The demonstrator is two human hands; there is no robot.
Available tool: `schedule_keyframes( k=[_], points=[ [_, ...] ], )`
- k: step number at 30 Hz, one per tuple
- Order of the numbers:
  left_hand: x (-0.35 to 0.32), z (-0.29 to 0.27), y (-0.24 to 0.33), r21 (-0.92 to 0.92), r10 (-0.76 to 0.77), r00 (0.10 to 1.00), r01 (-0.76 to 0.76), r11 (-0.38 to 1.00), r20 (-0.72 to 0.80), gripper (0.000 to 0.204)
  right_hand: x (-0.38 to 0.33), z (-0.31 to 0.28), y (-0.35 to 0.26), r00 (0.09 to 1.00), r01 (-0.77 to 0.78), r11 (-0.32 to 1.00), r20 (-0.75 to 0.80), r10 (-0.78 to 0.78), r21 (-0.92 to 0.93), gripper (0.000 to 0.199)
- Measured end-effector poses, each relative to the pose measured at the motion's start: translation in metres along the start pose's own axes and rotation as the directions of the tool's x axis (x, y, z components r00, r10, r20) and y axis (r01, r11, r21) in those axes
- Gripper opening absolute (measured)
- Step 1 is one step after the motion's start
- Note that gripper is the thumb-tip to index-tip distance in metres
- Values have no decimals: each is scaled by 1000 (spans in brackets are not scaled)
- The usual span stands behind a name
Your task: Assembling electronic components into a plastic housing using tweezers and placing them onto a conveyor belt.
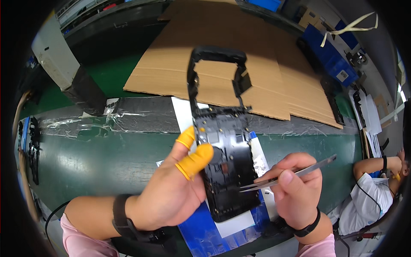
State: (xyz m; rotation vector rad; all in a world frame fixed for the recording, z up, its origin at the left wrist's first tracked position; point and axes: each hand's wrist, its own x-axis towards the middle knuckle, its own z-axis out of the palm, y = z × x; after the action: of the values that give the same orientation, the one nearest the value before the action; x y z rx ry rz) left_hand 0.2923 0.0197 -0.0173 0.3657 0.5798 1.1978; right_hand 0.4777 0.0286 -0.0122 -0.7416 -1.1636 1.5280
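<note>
A black plastic device housing [227, 158] with an open loop-shaped frame at its top is held up over the bench. My left hand [171, 192] grips its left edge; yellow finger cots cover the thumb and a fingertip. In my right hand [297, 188] is a pair of metal tweezers [295, 173], pinched between thumb and fingers. The tweezers' tips lie over the lower right part of the housing; whether they touch it I cannot tell. Beneath the housing are a blue sheet [201, 235] and white paper [235, 225].
Large flat cardboard [214, 85] covers the far bench. A pillar [68, 64] rises at the left, with black parts [32, 150] near the bench edge. Blue bins [329, 55] stand at the back right. Another person [368, 201] sits at the right.
</note>
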Motion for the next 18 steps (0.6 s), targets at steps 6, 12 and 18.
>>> schedule_keyframes(
  k=[6,12,18],
  points=[
    [-5,4,-4,4,-71,997,71,997,42,45,-4,5,5,1000,20,999,-7,-20,-35,17],
    [-8,1,-7,-63,-78,994,82,995,73,45,-4,4,8,1000,14,1000,-23,-14,0,19],
    [-10,0,-9,-16,-50,993,52,999,107,46,-4,5,8,1000,-4,1000,-5,4,13,19]
  ],
)
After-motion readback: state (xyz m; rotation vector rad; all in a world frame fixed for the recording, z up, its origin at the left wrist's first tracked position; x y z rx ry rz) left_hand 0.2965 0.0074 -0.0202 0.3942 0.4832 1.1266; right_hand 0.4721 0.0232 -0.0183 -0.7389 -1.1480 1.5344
